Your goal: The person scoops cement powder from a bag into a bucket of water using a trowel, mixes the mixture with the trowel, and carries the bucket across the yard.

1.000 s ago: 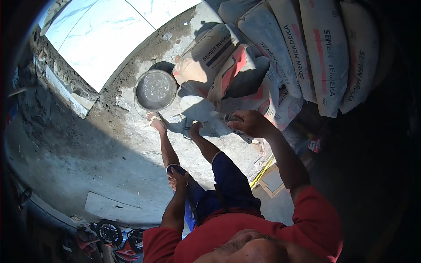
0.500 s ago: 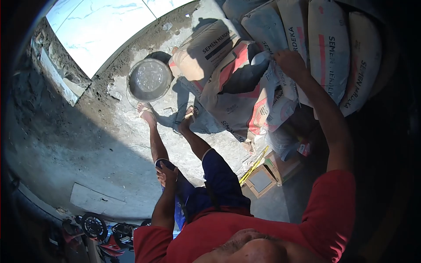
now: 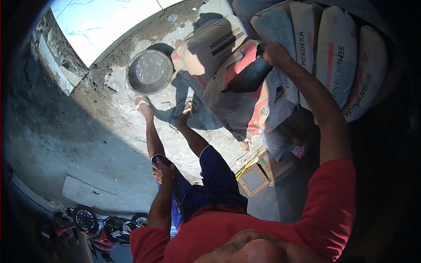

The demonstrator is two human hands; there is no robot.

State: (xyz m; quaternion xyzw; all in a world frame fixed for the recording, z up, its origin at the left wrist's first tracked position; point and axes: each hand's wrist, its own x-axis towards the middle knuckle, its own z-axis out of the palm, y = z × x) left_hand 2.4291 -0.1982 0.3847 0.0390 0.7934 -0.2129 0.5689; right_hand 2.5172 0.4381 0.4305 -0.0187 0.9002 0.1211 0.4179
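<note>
My right hand [image 3: 277,55] is closed at the upper edge of an open paper cement bag [image 3: 232,107]. Its fingers wrap round the trowel's handle, and the blade is hidden at the bag's dark, torn mouth. My left hand [image 3: 162,171] lies on my left knee with its fingers apart, holding nothing. A round black bucket [image 3: 150,90] with wet grey contents stands on the floor in front of my left foot. Beside the open bag lies a fuller cement bag [image 3: 193,55], partly in shadow.
Several cement bags [image 3: 335,57] are stacked at the upper right. White marbled tiles [image 3: 103,26] cover the upper left. Near my right leg lie a cardboard box [image 3: 253,179] and a yellow strip [image 3: 249,163]. A motorcycle [image 3: 105,232] is at the lower left.
My right hand has gone from low beside the open bag up to its mouth, carrying the trowel, whose pale blade is now out of sight. My left hand stays on my knee.
</note>
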